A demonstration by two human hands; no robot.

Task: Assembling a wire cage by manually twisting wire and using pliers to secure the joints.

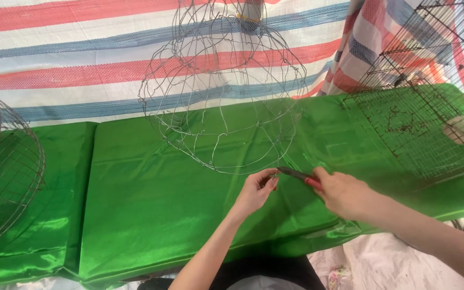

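The right hand (342, 193) is gripping red-handled pliers (298, 175), and the left hand (256, 190) is pinching the bottom rim of the round wire basket frame (221, 91) right at the plier tips. The frame's sitting empty on the green cloth (151, 204) just above both hands. Off to the right there's a rectangular wire cage (425, 107) holding a pale lump, and far left another round wire basket (4, 161).

The right hand (343, 192) gripped red-handled pliers (298, 175), their dark nose pointing at the lower rim of a rounded wire frame (222, 91), and the left hand (257, 189) pinched the wire right at that nose. The frame stood on the counter (146, 198) draped in shiny green cloth. A flat wire cage (420, 126) lay at far right, a round wire basket (4, 166) at far left.
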